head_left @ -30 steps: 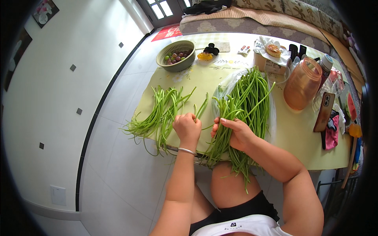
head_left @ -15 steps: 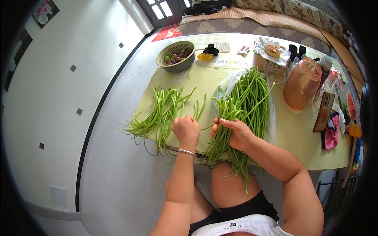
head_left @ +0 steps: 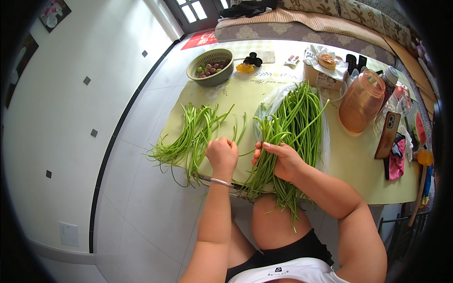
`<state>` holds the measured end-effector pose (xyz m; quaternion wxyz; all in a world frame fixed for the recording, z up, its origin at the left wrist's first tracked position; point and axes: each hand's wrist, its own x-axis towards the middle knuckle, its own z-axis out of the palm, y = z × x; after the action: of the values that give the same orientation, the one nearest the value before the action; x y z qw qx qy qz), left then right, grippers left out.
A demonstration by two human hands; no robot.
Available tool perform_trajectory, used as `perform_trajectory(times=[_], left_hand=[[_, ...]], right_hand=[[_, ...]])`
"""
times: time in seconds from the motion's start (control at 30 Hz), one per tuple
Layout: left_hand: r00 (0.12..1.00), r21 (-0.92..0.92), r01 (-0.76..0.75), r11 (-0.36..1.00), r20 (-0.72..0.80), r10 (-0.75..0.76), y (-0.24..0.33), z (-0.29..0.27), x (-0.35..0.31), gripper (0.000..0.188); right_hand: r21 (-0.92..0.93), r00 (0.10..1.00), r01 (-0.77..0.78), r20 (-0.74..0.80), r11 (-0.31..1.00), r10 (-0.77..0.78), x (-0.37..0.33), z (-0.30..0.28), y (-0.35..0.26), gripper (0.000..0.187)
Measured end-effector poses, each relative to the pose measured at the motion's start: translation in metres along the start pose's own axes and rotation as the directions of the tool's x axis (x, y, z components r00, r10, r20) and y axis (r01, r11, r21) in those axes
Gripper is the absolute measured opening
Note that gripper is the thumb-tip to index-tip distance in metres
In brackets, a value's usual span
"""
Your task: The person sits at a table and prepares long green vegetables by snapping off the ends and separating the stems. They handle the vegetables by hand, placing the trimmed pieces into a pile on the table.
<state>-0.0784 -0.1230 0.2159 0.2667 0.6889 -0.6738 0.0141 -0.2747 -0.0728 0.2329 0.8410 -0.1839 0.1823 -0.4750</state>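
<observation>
A large bunch of long green vegetable stems (head_left: 302, 113) lies on a clear plastic bag (head_left: 271, 101), its near ends drooping over the table edge above my thigh. My right hand (head_left: 285, 162) is closed round part of this bunch, thumb on top. To its left, my left hand (head_left: 222, 154), with a silver bangle at the wrist, makes a fist. A thin green stem (head_left: 246, 153) runs between the fist and the bunch; the fingertips are hidden. A smaller, looser pile of stems (head_left: 188, 129) lies left of my left hand, some hanging off the edge.
Toward the back of the table (head_left: 351, 174) stand a colander (head_left: 210, 80) of grapes, a black hair clip (head_left: 253, 59) and a box (head_left: 323, 79) with a pastry on top. On the right are an orange translucent jug (head_left: 361, 104), a bottle (head_left: 390, 78) and an upright phone (head_left: 388, 134).
My left hand has shifted very slightly upward on the picture. The right hand and both piles look the same.
</observation>
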Motion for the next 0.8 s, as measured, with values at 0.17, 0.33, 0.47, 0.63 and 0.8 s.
perform_trajectory(times=[0.17, 0.33, 0.47, 0.63, 0.8], left_hand=[[0.971, -0.035, -0.186, 0.982, -0.158, 0.178, 0.006, 0.010, 0.000, 0.009], [0.976, 0.045, -0.160, 0.986, -0.144, 0.165, 0.004, 0.016, -0.002, 0.008], [0.996, -0.083, -0.027, 0.996, -0.089, 0.020, 0.004, 0.004, 0.001, 0.008], [1.000, -0.059, -0.001, 0.998, 0.020, 0.002, -0.007, 0.001, 0.002, 0.009], [0.995, -0.019, -0.012, 1.000, 0.097, 0.014, -0.007, 0.005, -0.002, 0.013]], right_hand=[[-0.008, 1.000, -0.004, -0.006, 1.000, 0.004, -0.001, 0.002, -0.001, 0.024], [0.010, 1.000, -0.011, -0.005, 1.000, 0.011, 0.000, 0.001, 0.001, 0.023], [0.014, 1.000, -0.007, -0.017, 1.000, 0.007, 0.000, 0.001, -0.001, 0.023], [0.013, 1.000, -0.007, -0.014, 1.000, 0.007, 0.000, 0.000, -0.001, 0.023], [0.012, 1.000, -0.007, -0.006, 1.000, 0.007, 0.000, 0.000, 0.000, 0.023]])
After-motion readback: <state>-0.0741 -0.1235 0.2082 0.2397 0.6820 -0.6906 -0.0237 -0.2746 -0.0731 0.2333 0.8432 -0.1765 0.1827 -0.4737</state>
